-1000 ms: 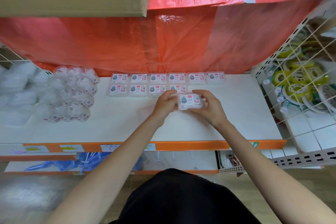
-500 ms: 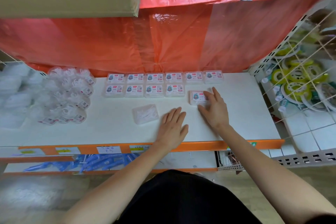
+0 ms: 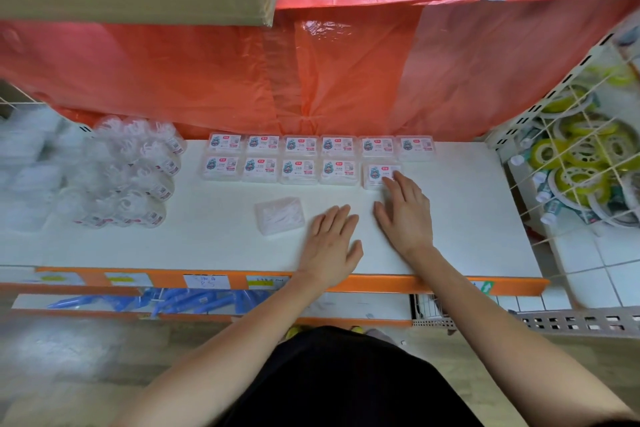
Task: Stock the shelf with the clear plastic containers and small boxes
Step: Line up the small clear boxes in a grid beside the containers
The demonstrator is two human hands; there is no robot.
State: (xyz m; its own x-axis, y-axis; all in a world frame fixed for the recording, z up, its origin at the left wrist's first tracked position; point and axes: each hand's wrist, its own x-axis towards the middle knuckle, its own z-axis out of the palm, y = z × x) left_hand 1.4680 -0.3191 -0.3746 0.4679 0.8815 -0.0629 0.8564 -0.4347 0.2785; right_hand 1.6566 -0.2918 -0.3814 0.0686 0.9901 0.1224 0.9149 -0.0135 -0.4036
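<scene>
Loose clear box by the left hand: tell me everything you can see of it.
The loose box is a clear plastic rectangle with rounded corners, no label showing, and whitish contents too blurred to identify. It lies flat and slightly askew on the white shelf, in front of the labelled rows and apart from them. The left hand rests just beside it, seemingly not touching.

Small boxes (image 3: 300,145) line a white shelf (image 3: 467,218) in two rows.
Six labelled boxes lie flat, label up, in the back row against the rear of the shelf. Five more form the front row (image 3: 298,170), close beside one another. One clear box (image 3: 280,216) with no label showing lies apart and turned askew, nearer the orange front edge. Round clear containers (image 3: 145,177) are heaped at the shelf's left end.
</scene>
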